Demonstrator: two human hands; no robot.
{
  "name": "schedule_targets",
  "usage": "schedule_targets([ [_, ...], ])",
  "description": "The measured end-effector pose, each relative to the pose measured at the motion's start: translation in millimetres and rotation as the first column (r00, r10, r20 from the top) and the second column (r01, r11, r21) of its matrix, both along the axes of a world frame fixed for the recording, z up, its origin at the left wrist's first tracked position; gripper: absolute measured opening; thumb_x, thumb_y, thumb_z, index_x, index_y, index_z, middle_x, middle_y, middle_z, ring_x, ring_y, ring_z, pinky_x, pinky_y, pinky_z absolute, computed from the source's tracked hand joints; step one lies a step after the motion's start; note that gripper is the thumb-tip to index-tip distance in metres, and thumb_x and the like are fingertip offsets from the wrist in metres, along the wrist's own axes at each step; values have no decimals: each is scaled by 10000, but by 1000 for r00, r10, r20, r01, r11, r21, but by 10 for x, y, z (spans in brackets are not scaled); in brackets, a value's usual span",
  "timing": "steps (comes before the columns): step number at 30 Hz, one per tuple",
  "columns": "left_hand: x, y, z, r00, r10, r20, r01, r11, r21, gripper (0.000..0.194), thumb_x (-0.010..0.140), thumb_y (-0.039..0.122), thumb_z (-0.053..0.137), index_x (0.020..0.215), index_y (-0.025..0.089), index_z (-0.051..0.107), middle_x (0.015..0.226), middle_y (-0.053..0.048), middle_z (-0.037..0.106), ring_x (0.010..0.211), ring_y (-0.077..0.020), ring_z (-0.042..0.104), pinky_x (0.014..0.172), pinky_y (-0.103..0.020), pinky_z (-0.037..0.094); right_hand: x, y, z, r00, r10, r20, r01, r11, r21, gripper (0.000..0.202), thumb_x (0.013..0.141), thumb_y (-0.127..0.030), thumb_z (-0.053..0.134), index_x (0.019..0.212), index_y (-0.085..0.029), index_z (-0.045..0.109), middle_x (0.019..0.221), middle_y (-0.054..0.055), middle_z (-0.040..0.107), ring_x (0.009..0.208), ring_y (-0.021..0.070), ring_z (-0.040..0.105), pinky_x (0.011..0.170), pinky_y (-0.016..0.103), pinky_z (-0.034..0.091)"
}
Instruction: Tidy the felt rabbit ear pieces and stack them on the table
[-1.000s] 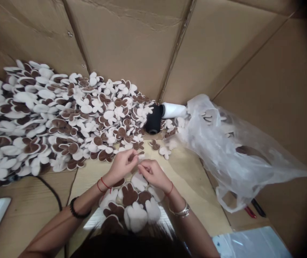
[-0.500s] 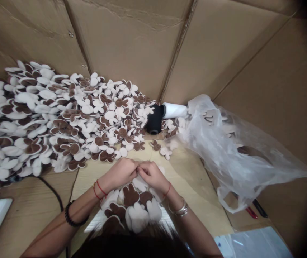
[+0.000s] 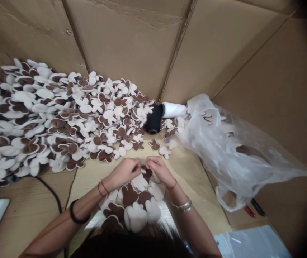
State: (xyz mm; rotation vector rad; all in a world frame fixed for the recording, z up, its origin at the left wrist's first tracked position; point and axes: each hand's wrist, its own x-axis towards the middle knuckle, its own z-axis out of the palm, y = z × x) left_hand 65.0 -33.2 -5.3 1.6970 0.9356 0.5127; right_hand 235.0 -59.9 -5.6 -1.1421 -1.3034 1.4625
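Note:
Several brown and white bunny-shaped fabric pieces (image 3: 130, 194) lie on the pale board in front of my body. Above them, my left hand (image 3: 129, 170) is closed, its fingers pinched on something too small to make out. My right hand (image 3: 157, 169) is also closed, thumb against the fingers, just right of the left; what it pinches is hidden. A small gap separates the two hands, and a brown piece (image 3: 146, 174) shows just below it. Beyond my hands, a brown piece (image 3: 154, 144) and a white piece (image 3: 165, 152) rest near the board's far edge.
A large heap of bunny pieces (image 3: 62, 118) fills the back left. Black (image 3: 152, 120) and white thread spools (image 3: 173, 110) lie beside it. At right are a clear plastic bag (image 3: 228, 154), a red tool (image 3: 249, 211) and a black one. Cardboard walls (image 3: 132, 43) stand behind.
My hands were touching and have moved apart, the right one shifting slightly right. A brown piece now shows between and below them. The camera view has shifted slightly.

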Motion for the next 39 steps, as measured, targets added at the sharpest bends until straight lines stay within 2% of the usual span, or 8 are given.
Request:
schedule_targets([
  [3, 59, -3, -33, 916, 389, 99, -399, 907, 136, 87, 753, 237, 569, 714, 160, 564, 662, 7, 532, 633, -122, 489, 657, -254, 415, -108, -81, -8, 993, 19, 116, -23, 999, 37, 296, 776, -277, 495, 504, -175, 435, 482, -56, 341, 482, 79, 298, 481, 235, 215],
  [6, 51, 44, 0, 829, 462, 317, -393, 882, -260, 160, 776, 310, 565, 724, 163, 532, 675, 14, 537, 656, -119, 535, 717, -275, 464, -212, -76, -117, 996, -39, -82, 34, 997, -64, 291, 742, -285, 484, 494, -196, 363, 480, -65, 292, 468, 77, 255, 469, 236, 214],
  [12, -45, 75, 4, 987, -140, 78, 153, 967, -203, 104, 709, 253, 622, 708, 149, 618, 634, -2, 584, 585, -119, 517, 583, -228, 408, -192, -32, -164, 976, -155, -150, 140, 985, -106, 288, 716, -283, 484, 487, -203, 329, 477, -62, 286, 478, 83, 254, 474, 234, 219],
  [16, 2, 41, -58, 927, 372, -45, -344, 893, 290, 79, 745, 234, 563, 706, 171, 590, 611, 21, 522, 560, -111, 444, 585, -227, 362, -227, -74, -177, 992, -113, 62, 110, 993, 52, 299, 706, -274, 530, 475, -190, 360, 481, -57, 310, 498, 81, 257, 474, 231, 183],
  [19, 65, 5, -16, 840, 500, 211, -509, 861, -15, 136, 754, 302, 572, 731, 168, 557, 667, 16, 534, 613, -115, 496, 628, -230, 415, -289, -35, -251, 976, -180, -121, 173, 983, -65, 356, 714, -335, 510, 472, -213, 279, 456, -75, 218, 457, 74, 189, 446, 230, 179],
  [24, 142, -101, 140, 835, 414, 363, -32, 694, -719, 182, 668, 277, 688, 741, 132, 604, 666, 2, 553, 566, -84, 496, 652, -255, 490, -303, -30, -287, 900, -413, -139, 402, 910, -99, 430, 757, -445, 513, 513, -230, 230, 451, -81, 205, 432, 75, 178, 429, 235, 210],
  [34, 39, -362, 509, 901, 96, 422, 283, 606, -743, 79, 650, 221, 678, 676, 156, 640, 527, 3, 562, 463, -98, 494, 494, -237, 453, 80, 6, -278, 770, -520, 370, 210, 754, 623, 486, 902, -406, 420, 469, -236, 278, 466, -29, 243, 491, 137, 206, 519, 317, 241],
  [39, -86, -344, 701, 938, 170, 301, -78, 952, -296, 149, 744, 257, 663, 867, 186, 618, 816, -22, 637, 706, -135, 594, 584, -220, 451, 86, 86, -158, 811, -577, 102, 493, 766, 413, 543, 868, -544, 458, 513, -231, 191, 506, -51, 180, 489, 104, 178, 487, 280, 195],
])
